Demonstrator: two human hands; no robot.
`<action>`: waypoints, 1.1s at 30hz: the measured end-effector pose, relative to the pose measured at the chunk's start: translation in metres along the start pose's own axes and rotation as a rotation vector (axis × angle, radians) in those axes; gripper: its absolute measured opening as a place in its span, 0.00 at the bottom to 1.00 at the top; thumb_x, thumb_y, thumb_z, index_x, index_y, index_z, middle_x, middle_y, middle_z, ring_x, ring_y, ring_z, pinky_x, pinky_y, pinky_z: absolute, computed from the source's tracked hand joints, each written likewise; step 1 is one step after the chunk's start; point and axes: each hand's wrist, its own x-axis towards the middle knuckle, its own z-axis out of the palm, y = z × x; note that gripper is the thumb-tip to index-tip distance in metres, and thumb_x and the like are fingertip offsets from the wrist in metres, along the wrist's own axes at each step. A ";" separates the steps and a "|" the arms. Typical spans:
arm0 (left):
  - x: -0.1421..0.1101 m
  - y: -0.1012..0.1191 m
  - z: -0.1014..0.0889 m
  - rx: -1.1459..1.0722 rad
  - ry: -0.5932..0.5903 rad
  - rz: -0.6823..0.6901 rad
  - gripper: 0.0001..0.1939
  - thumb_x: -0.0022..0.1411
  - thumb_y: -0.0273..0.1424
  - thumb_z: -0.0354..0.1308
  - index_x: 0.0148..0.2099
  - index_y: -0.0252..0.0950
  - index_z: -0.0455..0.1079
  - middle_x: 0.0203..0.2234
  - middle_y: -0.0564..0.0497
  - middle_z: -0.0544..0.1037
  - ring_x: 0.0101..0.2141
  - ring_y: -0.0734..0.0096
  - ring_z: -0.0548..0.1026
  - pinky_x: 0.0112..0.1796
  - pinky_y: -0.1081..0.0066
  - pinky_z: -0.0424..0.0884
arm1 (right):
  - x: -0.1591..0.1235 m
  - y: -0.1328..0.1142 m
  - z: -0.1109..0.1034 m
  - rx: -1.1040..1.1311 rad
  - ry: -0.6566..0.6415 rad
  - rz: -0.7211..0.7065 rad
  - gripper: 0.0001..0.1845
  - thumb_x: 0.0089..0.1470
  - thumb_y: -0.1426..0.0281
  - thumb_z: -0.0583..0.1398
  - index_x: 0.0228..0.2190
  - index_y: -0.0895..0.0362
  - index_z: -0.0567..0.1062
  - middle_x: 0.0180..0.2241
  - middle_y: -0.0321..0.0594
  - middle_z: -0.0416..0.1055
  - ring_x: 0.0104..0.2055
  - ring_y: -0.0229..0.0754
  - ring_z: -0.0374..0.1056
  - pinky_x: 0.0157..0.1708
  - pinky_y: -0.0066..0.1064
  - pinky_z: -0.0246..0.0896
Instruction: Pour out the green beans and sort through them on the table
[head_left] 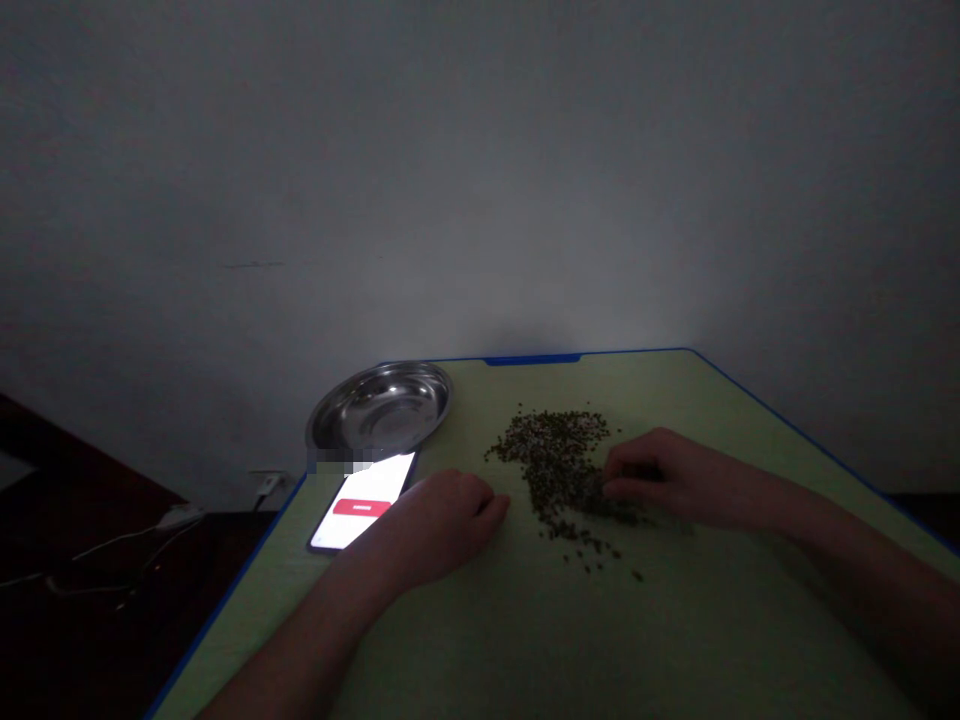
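Note:
A loose pile of small dark green and brown seeds or beans [559, 455] is spread over the pale green table [480, 640]. My right hand [660, 478] is at the pile's right edge, its thumb and fingers curled in a pinch with the tips among the grains. Any grain between those tips is too small and dark to see. To the left of the pile, apart from it, my left hand [454, 520] rests on the table with fingers curled under. Its palm is hidden, so I cannot see whether anything is inside.
A shiny metal basin [379, 410] stands at the table's back left corner. Just in front lies a phone [364, 505] with a lit screen, partly behind my left forearm. A grey wall [525, 200] rises behind the table. Cables and a plug [268, 485] are at the lower left.

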 end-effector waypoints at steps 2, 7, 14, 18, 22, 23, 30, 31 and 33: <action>0.000 0.000 0.000 -0.003 -0.006 0.004 0.24 0.66 0.41 0.41 0.23 0.35 0.65 0.19 0.51 0.69 0.20 0.74 0.64 0.24 0.70 0.51 | 0.000 0.003 -0.001 0.012 -0.004 0.016 0.15 0.56 0.61 0.55 0.24 0.55 0.72 0.20 0.32 0.64 0.23 0.35 0.57 0.22 0.28 0.50; -0.001 0.000 0.001 -0.027 -0.002 0.002 0.24 0.66 0.42 0.41 0.23 0.35 0.65 0.20 0.51 0.70 0.20 0.75 0.64 0.24 0.69 0.51 | 0.000 0.003 0.002 0.004 -0.026 0.013 0.14 0.56 0.62 0.55 0.23 0.55 0.72 0.21 0.33 0.64 0.23 0.35 0.57 0.22 0.28 0.51; 0.000 0.000 0.001 -0.033 -0.007 0.007 0.24 0.66 0.41 0.41 0.23 0.35 0.64 0.19 0.51 0.69 0.20 0.75 0.63 0.24 0.69 0.52 | -0.003 -0.002 -0.002 0.006 -0.065 0.015 0.14 0.56 0.61 0.55 0.25 0.55 0.72 0.21 0.33 0.64 0.23 0.35 0.57 0.22 0.28 0.50; 0.001 -0.001 0.001 -0.014 -0.019 0.014 0.24 0.66 0.41 0.41 0.23 0.35 0.64 0.19 0.52 0.69 0.20 0.75 0.63 0.23 0.70 0.51 | -0.003 -0.001 -0.003 -0.001 -0.066 0.012 0.14 0.56 0.61 0.55 0.25 0.56 0.72 0.22 0.33 0.64 0.24 0.35 0.58 0.22 0.28 0.51; 0.001 -0.002 0.002 -0.010 -0.008 0.028 0.23 0.66 0.40 0.41 0.22 0.35 0.62 0.18 0.53 0.68 0.19 0.76 0.63 0.23 0.70 0.49 | -0.002 -0.002 0.000 -0.007 -0.070 0.000 0.16 0.56 0.59 0.55 0.24 0.56 0.72 0.21 0.32 0.63 0.23 0.34 0.56 0.22 0.28 0.50; 0.001 -0.003 0.002 -0.009 -0.002 0.030 0.23 0.66 0.40 0.41 0.22 0.35 0.62 0.18 0.53 0.68 0.19 0.76 0.63 0.23 0.70 0.49 | -0.002 -0.002 0.001 -0.005 -0.069 0.001 0.16 0.55 0.59 0.55 0.24 0.56 0.72 0.21 0.32 0.63 0.23 0.34 0.56 0.22 0.28 0.50; 0.002 -0.003 0.004 -0.007 0.013 0.038 0.23 0.65 0.41 0.42 0.22 0.35 0.62 0.18 0.53 0.68 0.19 0.76 0.63 0.22 0.70 0.49 | -0.002 -0.002 0.003 -0.011 -0.078 0.005 0.15 0.56 0.59 0.55 0.25 0.56 0.72 0.21 0.31 0.63 0.23 0.34 0.56 0.22 0.28 0.49; 0.002 -0.004 0.004 -0.005 0.019 0.040 0.23 0.65 0.41 0.41 0.22 0.35 0.62 0.18 0.53 0.68 0.19 0.76 0.63 0.22 0.70 0.49 | -0.002 -0.003 0.003 -0.016 -0.084 0.006 0.15 0.56 0.60 0.55 0.25 0.56 0.72 0.21 0.32 0.63 0.23 0.34 0.56 0.22 0.28 0.50; 0.002 -0.004 0.005 -0.002 0.021 0.045 0.23 0.65 0.41 0.41 0.22 0.35 0.62 0.18 0.53 0.68 0.19 0.77 0.63 0.22 0.71 0.48 | -0.003 -0.004 0.005 -0.031 -0.095 0.001 0.14 0.56 0.60 0.55 0.26 0.56 0.73 0.22 0.32 0.64 0.24 0.34 0.58 0.23 0.28 0.51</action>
